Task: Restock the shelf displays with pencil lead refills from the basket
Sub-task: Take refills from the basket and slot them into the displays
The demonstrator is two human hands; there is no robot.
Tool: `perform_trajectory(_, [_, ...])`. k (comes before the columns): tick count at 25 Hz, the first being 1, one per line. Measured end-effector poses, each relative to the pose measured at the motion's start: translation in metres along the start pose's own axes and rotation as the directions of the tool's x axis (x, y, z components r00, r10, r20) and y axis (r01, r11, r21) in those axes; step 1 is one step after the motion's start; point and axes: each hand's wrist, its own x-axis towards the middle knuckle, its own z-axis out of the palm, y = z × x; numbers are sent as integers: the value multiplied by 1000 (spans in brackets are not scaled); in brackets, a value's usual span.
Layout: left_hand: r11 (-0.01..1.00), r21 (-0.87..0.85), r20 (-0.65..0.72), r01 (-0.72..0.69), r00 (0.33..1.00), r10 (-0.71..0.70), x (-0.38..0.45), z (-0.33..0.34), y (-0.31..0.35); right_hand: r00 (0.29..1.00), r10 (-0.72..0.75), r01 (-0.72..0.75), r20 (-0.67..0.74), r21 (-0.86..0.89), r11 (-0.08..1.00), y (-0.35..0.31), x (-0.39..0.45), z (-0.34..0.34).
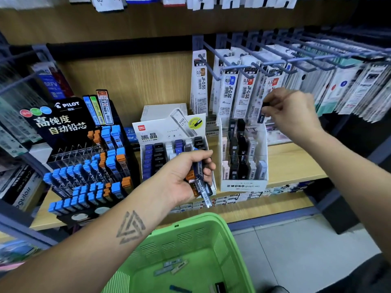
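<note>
While a bundle of refill cases (200, 178) is being gripped in the left hand (186, 176), a single dark lead case (262, 115) is being pinched by the right hand (294, 115) above the white MONO display box (243, 185).

The bundle, made up of dark, blue-capped and orange cases, is being held by curled fingers in front of the white Deli display box (175, 132), at the middle of the wooden shelf (296, 161). The single case is being held upright between thumb and fingertips, just above the far right compartments of the MONO box. To the left, the black Pilot rack (84, 166) is being shown filled with blue and orange cases. Nearest, a few loose cases (171, 266) are lying in the green basket (222, 229).
</note>
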Motion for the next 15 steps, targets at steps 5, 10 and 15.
perform_trajectory(5, [1000, 10, 15, 24, 1000, -24, 9, 7, -9, 994, -99, 104, 35, -195, 975, 31, 7, 24])
perform_trajectory(10, [999, 15, 6, 32, 999, -32, 14, 6, -10, 982, -155, 186, 107, -418, 889, 34, 5, 33])
perform_trajectory(15, [1000, 14, 19, 28, 999, -28, 12, 3, -7, 989, -91, 140, 113, -582, 801, 21, -1, 32])
